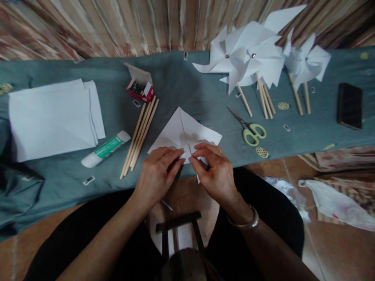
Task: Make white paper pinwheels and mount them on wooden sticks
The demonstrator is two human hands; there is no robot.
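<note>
A square of white paper (172, 130) lies cornerwise at the front edge of the cloth-covered table, with crease or cut lines running toward its middle. My left hand (159, 166) pinches the paper near its centre between thumb and fingers. Opposite it, my right hand (213, 168) pinches the right part of the sheet, thumb and forefinger close together. A narrow slit shows between the two hands, and one paper corner hangs below the table edge. The near part of the sheet is hidden by my fingers.
Left of the paper are wooden sticks (139, 138), a glue stick (106, 149), a red box of pins (140, 88) and stacked white sheets (52, 119). To the right lie green-handled scissors (249, 128), several paper pinwheels (249, 54) and a black phone (349, 105).
</note>
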